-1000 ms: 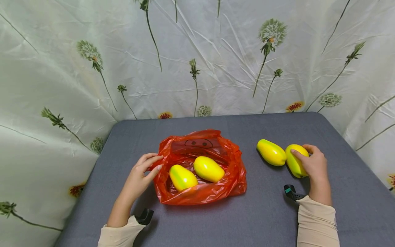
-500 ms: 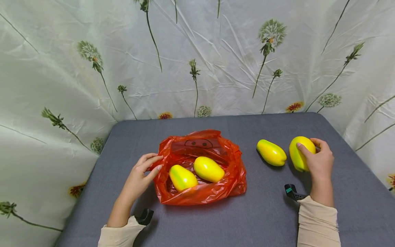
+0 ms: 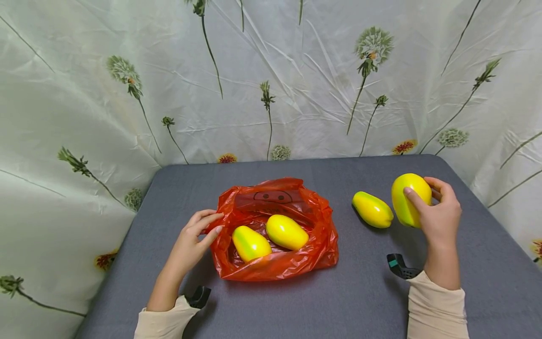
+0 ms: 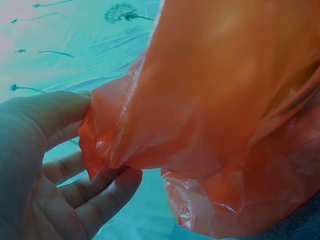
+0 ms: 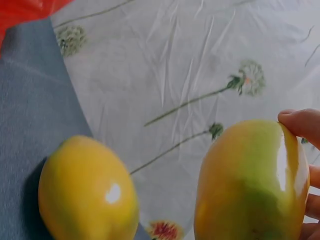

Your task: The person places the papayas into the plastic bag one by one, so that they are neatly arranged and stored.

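Observation:
My left hand (image 3: 190, 245) pinches the left rim of a red plastic bag (image 3: 275, 270) between thumb and fingers; the left wrist view has the bag's film (image 4: 165, 135) caught between them. Inside the gaping bag lie two yellow papayas, a left one (image 3: 251, 245) and a right one (image 3: 287, 232). Over at the right, my right hand (image 3: 442, 216) grips another yellow papaya (image 3: 408, 200), raised off the table, thumb on its near side. Its greenish patch (image 5: 260, 200) shows in the right wrist view. Just left of it, one more papaya (image 3: 372, 210) lies on the table.
A grey cloth-covered table (image 3: 355, 301) carries everything. Behind and left of it hangs a pale curtain (image 3: 313, 94) printed with dandelions. Black wrist devices sit at the left cuff (image 3: 199, 297) and the right cuff (image 3: 402, 267).
The right hand has lifted its papaya off the table, first up and rightward, then slightly back left, parting it from the papaya beside it. The left hand and bag have stayed put.

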Action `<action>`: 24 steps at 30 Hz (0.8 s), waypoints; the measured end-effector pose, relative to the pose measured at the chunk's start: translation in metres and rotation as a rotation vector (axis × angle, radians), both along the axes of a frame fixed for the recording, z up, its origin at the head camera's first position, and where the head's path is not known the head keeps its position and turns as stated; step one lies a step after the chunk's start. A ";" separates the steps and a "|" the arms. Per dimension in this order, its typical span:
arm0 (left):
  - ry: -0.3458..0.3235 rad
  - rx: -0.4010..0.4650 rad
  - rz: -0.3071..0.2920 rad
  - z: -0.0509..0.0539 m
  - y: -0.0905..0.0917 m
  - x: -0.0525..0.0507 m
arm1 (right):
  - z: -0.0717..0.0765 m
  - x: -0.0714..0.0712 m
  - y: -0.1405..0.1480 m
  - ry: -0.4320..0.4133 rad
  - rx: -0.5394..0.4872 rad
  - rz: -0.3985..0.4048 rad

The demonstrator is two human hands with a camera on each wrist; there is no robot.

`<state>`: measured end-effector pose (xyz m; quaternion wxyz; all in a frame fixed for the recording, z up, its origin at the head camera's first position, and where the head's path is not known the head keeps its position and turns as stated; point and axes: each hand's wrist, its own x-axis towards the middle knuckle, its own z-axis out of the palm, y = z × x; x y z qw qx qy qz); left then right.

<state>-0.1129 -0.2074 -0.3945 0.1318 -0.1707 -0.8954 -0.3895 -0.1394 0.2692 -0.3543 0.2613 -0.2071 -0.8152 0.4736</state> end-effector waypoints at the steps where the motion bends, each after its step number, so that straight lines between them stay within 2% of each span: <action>1: -0.001 -0.001 0.001 0.000 0.000 0.000 | 0.002 0.001 -0.002 0.014 0.006 0.008; 10: 0.008 -0.001 -0.003 0.000 0.000 -0.001 | 0.014 0.008 -0.028 0.143 0.098 0.126; 18: 0.017 -0.003 -0.007 0.000 0.000 -0.001 | 0.020 0.013 -0.051 0.224 0.170 0.218; 24: 0.018 0.000 -0.014 0.000 0.000 -0.001 | 0.025 0.021 -0.068 0.285 0.194 0.302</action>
